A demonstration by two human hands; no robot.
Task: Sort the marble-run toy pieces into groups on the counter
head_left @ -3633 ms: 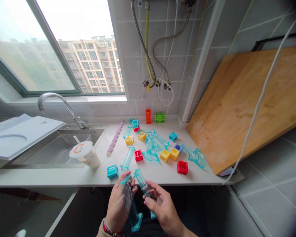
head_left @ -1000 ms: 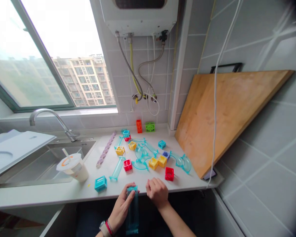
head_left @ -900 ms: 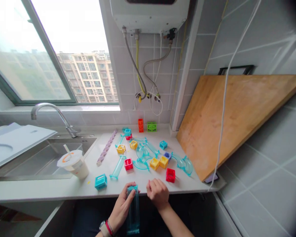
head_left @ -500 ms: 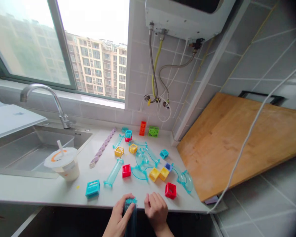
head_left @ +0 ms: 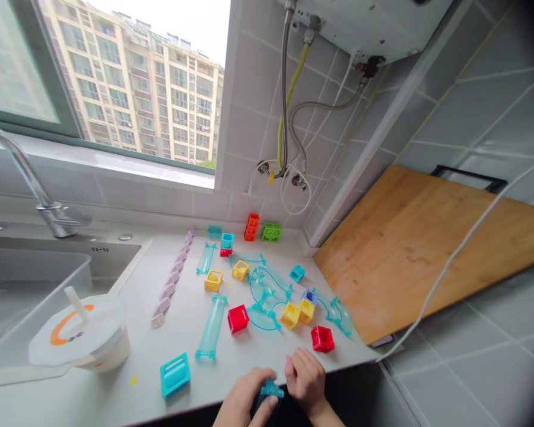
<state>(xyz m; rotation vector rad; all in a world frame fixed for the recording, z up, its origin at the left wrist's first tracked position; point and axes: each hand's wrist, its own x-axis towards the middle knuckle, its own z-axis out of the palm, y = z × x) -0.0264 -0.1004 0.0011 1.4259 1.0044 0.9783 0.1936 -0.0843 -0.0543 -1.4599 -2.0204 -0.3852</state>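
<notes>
At the counter's near edge my left hand [head_left: 244, 403] is closed round the top of a clear teal track piece [head_left: 270, 390]; most of the piece hangs out of sight below the edge. My right hand [head_left: 306, 379] sits just to its right with fingers curled, fingertips at the piece's end. Whether it grips the piece is hidden. A red cube frame [head_left: 323, 338] lies just beyond my right hand.
Coloured cube frames, curved and straight teal tracks [head_left: 210, 325] and a purple zigzag strip [head_left: 171, 280] lie across the white counter [head_left: 115, 391]. A lidded cup with straw [head_left: 82, 339] stands left, beside the sink [head_left: 9, 279] and tap. A wooden board [head_left: 422, 249] leans right; a white cable crosses it.
The camera has moved closer and lower to the counter. Both hands stay at the near edge on the teal track piece, which now shows only at its top end.
</notes>
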